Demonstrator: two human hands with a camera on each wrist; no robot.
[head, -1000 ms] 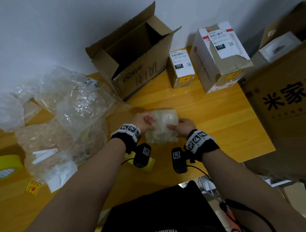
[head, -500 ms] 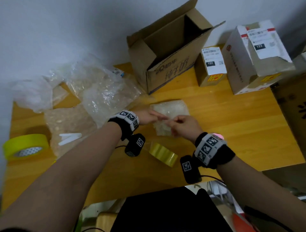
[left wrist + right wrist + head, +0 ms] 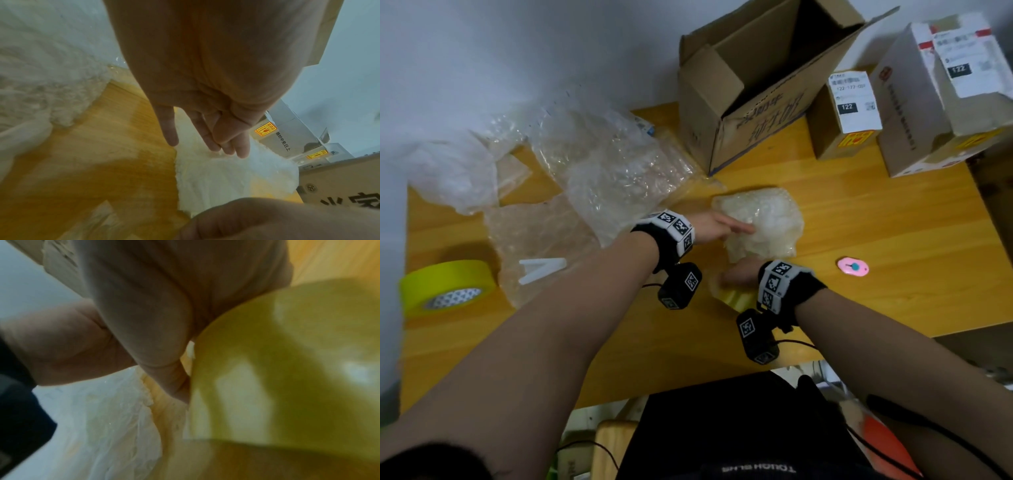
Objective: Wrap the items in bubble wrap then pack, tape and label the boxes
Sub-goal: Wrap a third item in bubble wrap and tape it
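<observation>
I am looking down at a wooden bench (image 3: 859,219) through the head view. The bundle (image 3: 760,222), an item wrapped in bubble wrap, is lying near the middle of the bench, just in front of the open box (image 3: 753,102).

My left hand (image 3: 717,226) is reaching across to the bundle's left side. Its fingers (image 3: 207,136) are lying straight and released in the left wrist view, with the tips touching the wrap; they are not curling round it.

My right hand (image 3: 741,274) is sitting at the bundle's near edge, directly over the clear tape roll (image 3: 736,298). In the right wrist view the roll (image 3: 287,361) is filling the frame against the palm, and the fingers (image 3: 176,382) are reaching down beside it. That view is blurred, so I cannot tell whether they are grasping the roll or only resting on it.

Loose bubble wrap (image 3: 606,171) is lying heaped on the left of the bench. A yellow tape roll (image 3: 445,284) is sitting at the left edge. Two labelled boxes, a small box (image 3: 846,113) and a white box (image 3: 941,92), are standing to the right of the open box. A pink cutter (image 3: 852,267) is lying to the right of my right wrist, apart from the bundle.
</observation>
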